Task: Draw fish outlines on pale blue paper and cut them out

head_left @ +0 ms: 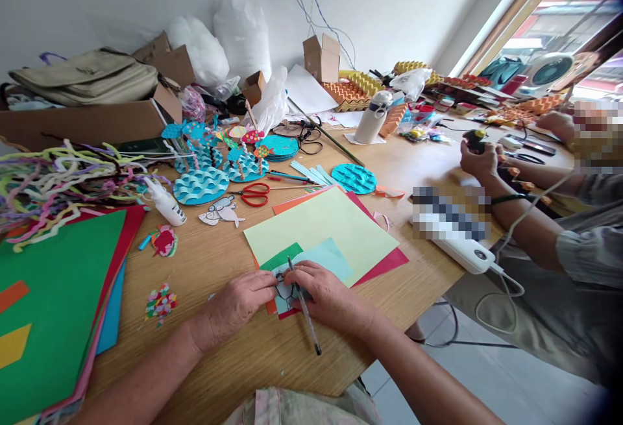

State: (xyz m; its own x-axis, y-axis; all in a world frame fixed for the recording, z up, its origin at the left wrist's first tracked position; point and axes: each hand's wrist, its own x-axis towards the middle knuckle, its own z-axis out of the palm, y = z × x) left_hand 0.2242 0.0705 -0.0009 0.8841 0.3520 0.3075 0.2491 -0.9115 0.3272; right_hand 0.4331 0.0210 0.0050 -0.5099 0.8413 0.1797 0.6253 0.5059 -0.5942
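Note:
My left hand (242, 300) rests at the left edge of a small drawn cutout (285, 303), its fingertips pressed together on it. From the right, my right hand (327, 292) holds a clear pen (305, 315) with a dark end between its fingers and touches the same cutout. The cutout bears black outlines and lies over a light blue sheet (329, 257) and a green piece (281, 256). Beneath these spreads a pale yellow sheet (326, 227) with red and orange paper under it.
Red scissors (255, 194), a glue bottle (165, 202) and blue wavy discs (201, 185) stand beyond my hands. Green paper (53, 295) lies left, a white power strip (452, 243) right. Another person's hand (479, 157) holds a dark object.

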